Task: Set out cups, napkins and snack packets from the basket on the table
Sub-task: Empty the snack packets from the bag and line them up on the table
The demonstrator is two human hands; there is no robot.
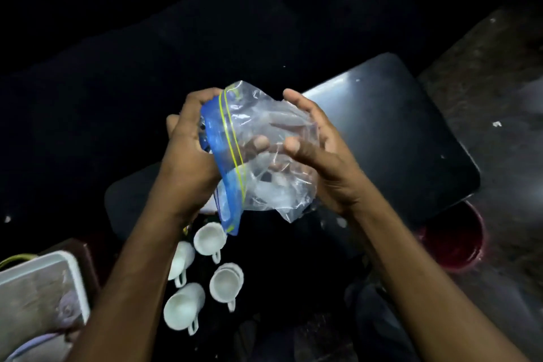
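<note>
- Both hands hold a clear zip-top bag (264, 150) above a dark table (396, 132). The left hand (188, 150) pinches the blue zipper edge with its fingers closed around the seal, thumb reaching into the film. The right hand (317, 150) cups the crumpled bottom of the bag, its fingers curled and pressing the plastic.
- What the bag holds is hard to make out; pale shapes show through the film (possibly napkins or a packet, though this cannot be told).
- Four white cups (210, 239) with handles lie on their sides in a cluster below the hands, near the front of the table and not yet stood upright.
- A white plastic basket (73, 267) sits at the lower left, well apart from the bag, with a few blurred items inside.
- A dark red bucket (452, 241) stands on the floor to the right.
- The step appears to be opening or emptying the bag. It would go best by keeping the sealed edge firmly pinched in the left hand while the right supports the bottom, so the thin film does not tear.
- Working over bare table, away from the tipped cups, should keep the contents from scattering among them.
</note>
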